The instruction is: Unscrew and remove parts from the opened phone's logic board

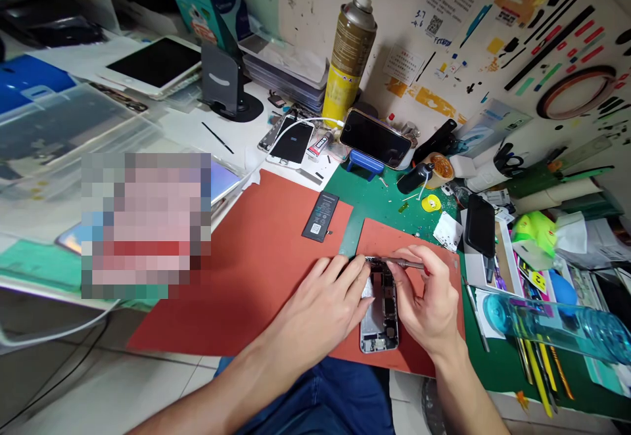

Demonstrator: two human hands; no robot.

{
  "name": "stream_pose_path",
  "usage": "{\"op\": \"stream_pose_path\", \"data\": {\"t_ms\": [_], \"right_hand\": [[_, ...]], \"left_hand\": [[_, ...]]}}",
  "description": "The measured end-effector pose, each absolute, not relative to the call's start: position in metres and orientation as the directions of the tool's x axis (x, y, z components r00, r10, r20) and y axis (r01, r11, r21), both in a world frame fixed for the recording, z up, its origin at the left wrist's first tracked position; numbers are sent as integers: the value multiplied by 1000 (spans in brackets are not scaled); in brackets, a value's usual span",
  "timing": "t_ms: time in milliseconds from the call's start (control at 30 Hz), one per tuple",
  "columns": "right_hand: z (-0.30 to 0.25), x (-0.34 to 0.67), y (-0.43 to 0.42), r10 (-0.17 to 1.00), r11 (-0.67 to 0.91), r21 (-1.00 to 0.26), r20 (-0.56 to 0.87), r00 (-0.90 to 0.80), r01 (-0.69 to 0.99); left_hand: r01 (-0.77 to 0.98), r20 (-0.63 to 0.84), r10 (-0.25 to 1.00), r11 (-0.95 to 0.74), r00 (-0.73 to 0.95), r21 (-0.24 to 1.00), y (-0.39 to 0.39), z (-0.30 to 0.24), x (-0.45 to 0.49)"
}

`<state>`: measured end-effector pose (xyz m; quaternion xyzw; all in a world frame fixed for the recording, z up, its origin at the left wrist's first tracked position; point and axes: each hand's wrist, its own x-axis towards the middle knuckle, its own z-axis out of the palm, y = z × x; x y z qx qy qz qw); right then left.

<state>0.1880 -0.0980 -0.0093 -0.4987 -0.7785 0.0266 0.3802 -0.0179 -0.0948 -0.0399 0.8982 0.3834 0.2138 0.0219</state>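
An opened phone body [379, 320] lies on a red mat [256, 271], its insides showing. My left hand [323, 303] rests on the mat at the phone's left side, fingers laid against its top edge. My right hand [426, 297] pinches a thin metal tool [397, 262], whose tip reaches the phone's upper end. A black phone battery [320, 217] lies loose on the mat, further up and to the left.
A green cutting mat [394, 208] lies under the red ones. A spray can [349, 54], a propped phone [375, 138], a white phone on a cable [290, 142], a tablet [155, 64], tape and a black bottle [417, 177] crowd the back. Pens and a clear ruler [557, 326] lie at the right.
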Motion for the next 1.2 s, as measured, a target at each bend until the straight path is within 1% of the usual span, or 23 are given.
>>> {"op": "stream_pose_path", "data": {"t_ms": [67,167,233,433,533,600,733,867,1033,1200], "right_hand": [[0,187,-93,799,499,-342,536,-270,797],[12,183,-81,803,452,-207,519,-295,867],[17,181,-75,794,459,-163,517,-321,873],[19,180,-67,739,534,-119,547,-394,837],[19,178,-67,740,546,-139,543,-397,826],[19,177,-67,742,547,-142,539,-399,825],[18,176,-67,716,539,-89,572,-400,837],[15,177,-68,740,523,-130,560,-373,842],[12,179,-67,750,516,-149,554,-361,843],[11,175,-68,730,515,-98,571,-375,852]], "left_hand": [[679,383,694,-707,610,201,-95,-41,-18],[672,384,688,-713,616,201,-95,-43,-17],[667,384,686,-716,618,205,-95,-45,-17],[674,406,693,-706,596,217,-94,-46,-17],[671,393,689,-712,609,208,-94,-45,-17],[670,394,690,-711,607,214,-95,-45,-17],[670,398,695,-707,599,226,-94,-48,-17],[672,394,693,-708,603,216,-94,-49,-17],[673,398,691,-709,603,210,-94,-49,-17],[668,398,677,-721,620,184,-92,-48,-18]]}}
